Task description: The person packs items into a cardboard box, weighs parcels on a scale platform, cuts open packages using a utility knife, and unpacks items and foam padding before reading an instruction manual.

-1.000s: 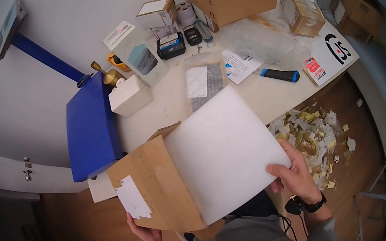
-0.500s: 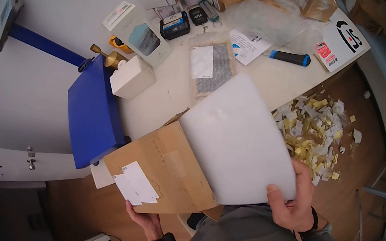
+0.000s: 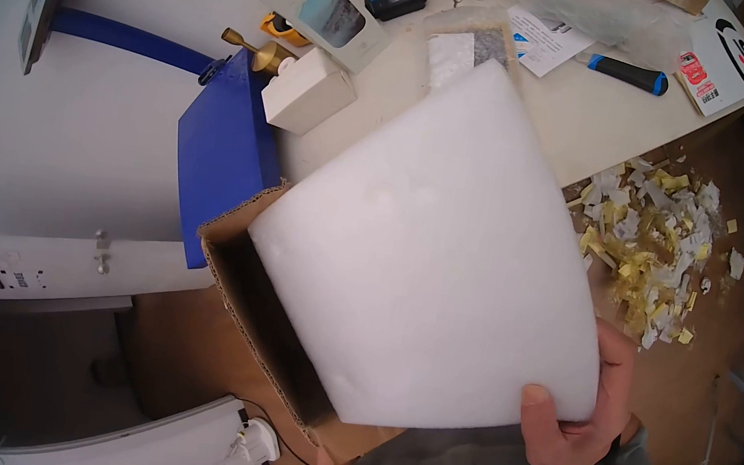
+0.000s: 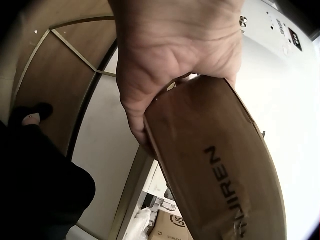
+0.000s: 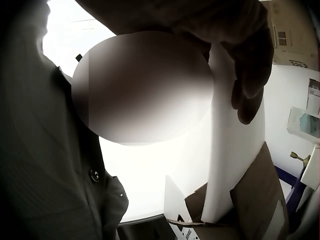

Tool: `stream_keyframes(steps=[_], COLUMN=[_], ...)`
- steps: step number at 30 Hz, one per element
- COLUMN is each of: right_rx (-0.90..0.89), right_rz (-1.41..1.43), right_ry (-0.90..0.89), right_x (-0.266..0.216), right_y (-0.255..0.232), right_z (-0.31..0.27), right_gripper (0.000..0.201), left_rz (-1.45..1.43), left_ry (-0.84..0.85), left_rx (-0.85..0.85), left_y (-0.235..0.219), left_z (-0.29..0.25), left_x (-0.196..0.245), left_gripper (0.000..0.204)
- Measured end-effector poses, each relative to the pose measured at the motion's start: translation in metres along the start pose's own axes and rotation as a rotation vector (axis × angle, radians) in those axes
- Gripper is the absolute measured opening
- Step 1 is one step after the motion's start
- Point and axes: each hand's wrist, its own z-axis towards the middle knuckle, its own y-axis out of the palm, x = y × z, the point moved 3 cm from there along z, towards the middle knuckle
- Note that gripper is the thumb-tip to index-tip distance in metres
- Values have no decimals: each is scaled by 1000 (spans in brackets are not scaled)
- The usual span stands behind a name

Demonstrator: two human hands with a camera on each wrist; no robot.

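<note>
My right hand [image 3: 577,423] pinches the near right corner of a white foam sheet [image 3: 449,235], thumb on top and fingers beneath. The sheet's far side sits at the mouth of a cardboard box [image 3: 243,217], where a dark gap shows along the rim. In the left wrist view my left hand [image 4: 177,50] grips the end of the box [image 4: 200,130], which has black lettering on its side. Most of that hand is hidden behind the box and sleeve in the head view. The right wrist view shows the sheet [image 5: 220,165] edge-on between box flaps.
A table [image 3: 573,133] behind holds a knife with a black and blue handle [image 3: 629,75], a bubble-wrapped packet [image 3: 494,45] and a white box [image 3: 309,91]. A blue scale [image 3: 224,151] stands at left. Paper scraps [image 3: 656,248] litter the floor at right.
The box has turned from showing its labelled side to showing its open mouth. The foam sheet has risen toward the head camera, with my right hand holding its corner. The head view has shifted.
</note>
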Motion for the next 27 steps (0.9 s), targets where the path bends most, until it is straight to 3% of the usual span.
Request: stream_keyframes(steps=[9, 11, 14, 16, 17, 18, 19, 21, 23, 25, 26, 27], right_rx=[24, 37, 117, -78, -76, -212, -350, -387, -414, -626, -639, -636], right_rz=[9, 30, 149, 8, 7, 109, 210, 244, 274, 378, 305, 297], right_ry=[97, 126, 175, 226, 219, 322, 428, 470, 511, 532, 629, 624], right_x=[-1, 0, 2, 13, 15, 20, 21, 15, 28, 57, 56, 53], right_y=[-9, -9, -8, -11, -20, -27, -31, -37, -44, -55, -57, -52], right_z=[-14, -18, -19, -14, -11, -8, -5, 13, 25, 30, 38, 39], right_gripper=[60, 60, 57, 56, 56, 59, 62, 60, 59, 50, 38, 38], left_rz=[3, -4, 53, -5, -64, 308, 303, -82, -101, -66, -46, -54], left_ry=[-81, -117, -67, -93, -117, 121, 124, -98, -85, 18, 31, 29], left_rx=[102, 123, 63, 78, 95, 112, 110, -97, -154, -45, -44, -49], left_y=[92, 102, 78, 78, 82, 95, 96, 98, 93, 101, 98, 97], left_z=[-11, -12, -4, -1, -1, -7, -7, -9, -4, -4, -3, -2], left_x=[-25, -34, -36, -34, -33, -24, -23, -26, -26, -25, -24, -24], left_gripper=[61, 61, 63, 63, 63, 64, 64, 66, 60, 62, 63, 63])
